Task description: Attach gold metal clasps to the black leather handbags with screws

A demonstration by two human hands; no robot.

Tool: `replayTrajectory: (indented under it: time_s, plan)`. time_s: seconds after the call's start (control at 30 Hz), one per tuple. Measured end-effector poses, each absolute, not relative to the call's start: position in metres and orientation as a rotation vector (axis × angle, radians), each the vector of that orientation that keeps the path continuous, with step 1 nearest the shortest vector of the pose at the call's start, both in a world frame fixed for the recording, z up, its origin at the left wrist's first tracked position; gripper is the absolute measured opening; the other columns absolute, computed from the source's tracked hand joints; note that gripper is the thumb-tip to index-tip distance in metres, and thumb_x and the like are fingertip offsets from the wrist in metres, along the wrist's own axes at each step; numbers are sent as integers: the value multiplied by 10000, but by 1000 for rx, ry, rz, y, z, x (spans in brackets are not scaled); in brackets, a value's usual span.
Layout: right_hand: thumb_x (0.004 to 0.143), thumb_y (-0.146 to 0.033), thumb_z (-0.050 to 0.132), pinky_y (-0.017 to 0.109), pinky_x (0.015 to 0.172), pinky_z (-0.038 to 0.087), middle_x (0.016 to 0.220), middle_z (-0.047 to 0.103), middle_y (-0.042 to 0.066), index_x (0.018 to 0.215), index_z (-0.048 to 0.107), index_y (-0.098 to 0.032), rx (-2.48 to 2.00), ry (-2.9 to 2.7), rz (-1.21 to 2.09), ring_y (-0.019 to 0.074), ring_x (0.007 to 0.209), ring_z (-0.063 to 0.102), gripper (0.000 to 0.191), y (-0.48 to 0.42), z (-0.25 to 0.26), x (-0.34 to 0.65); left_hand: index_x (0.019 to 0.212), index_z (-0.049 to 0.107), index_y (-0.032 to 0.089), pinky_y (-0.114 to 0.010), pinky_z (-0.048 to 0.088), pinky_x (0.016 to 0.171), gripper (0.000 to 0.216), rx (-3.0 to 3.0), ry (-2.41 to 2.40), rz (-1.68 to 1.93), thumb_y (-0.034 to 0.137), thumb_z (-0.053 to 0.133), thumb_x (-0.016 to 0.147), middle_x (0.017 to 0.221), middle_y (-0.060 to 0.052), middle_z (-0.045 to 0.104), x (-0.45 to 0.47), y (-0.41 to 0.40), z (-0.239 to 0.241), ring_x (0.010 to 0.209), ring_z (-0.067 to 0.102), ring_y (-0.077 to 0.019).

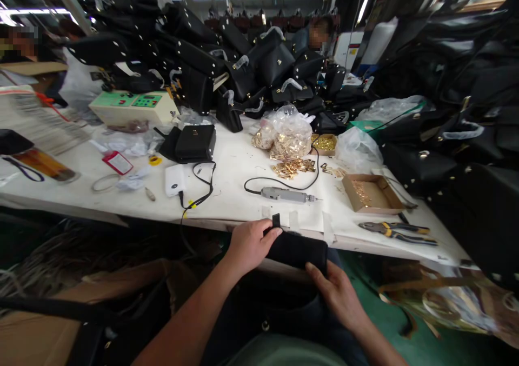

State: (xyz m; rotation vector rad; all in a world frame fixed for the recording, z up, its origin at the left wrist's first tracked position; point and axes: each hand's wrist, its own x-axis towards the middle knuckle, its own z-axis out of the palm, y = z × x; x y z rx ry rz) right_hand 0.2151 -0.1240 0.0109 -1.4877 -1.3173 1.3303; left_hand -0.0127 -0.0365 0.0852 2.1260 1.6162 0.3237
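Observation:
My left hand (249, 244) and my right hand (338, 293) hold a small black bag piece (298, 248) at the near edge of the white table (235, 166). The left hand's fingers curl over its left end by a short upright black strap tab. The right hand grips its lower right corner from beneath, thumb on top. On the table just beyond lies an electric screwdriver (286, 194) with a black cord.
Pliers (399, 232) lie at the right front, behind them a cardboard box (371, 194) of gold fittings. Loose gold hardware (292, 167), plastic bags (290, 131), a black pouch (194, 142), a white device (175, 179) and a control unit (133, 106) sit further back. Black handbags (259, 63) are piled behind; people sit beyond.

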Motion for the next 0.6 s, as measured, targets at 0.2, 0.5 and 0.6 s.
replayTrajectory:
  time_s: [0.2,0.5,0.6]
  plan:
    - [901,-445,707,374,852,555,1158,721,98,1214,662,-218,-1513,-1512,601,251,937,687,389,-94,48,232,687,621,195,-263,307,628,346,1985,1487,473,419,584,949,645,16,612,-2,-36,70,648,564,-145]
    - [866,-209,644,297,765,525,905,736,12,1104,712,-224,-1326,-1762,920,182,816,675,247,-43,71,184,825,705,188,-256,408,720,282,1814,1181,641,398,579,965,871,-17,720,2,-46,56,796,621,-169]
    - [846,-186,597,256,648,473,778,693,-13,908,702,-212,-1330,-1774,1058,155,705,630,125,-44,76,183,804,702,183,-257,407,697,265,1850,1191,587,376,594,949,829,-20,709,0,-49,55,778,621,-171]
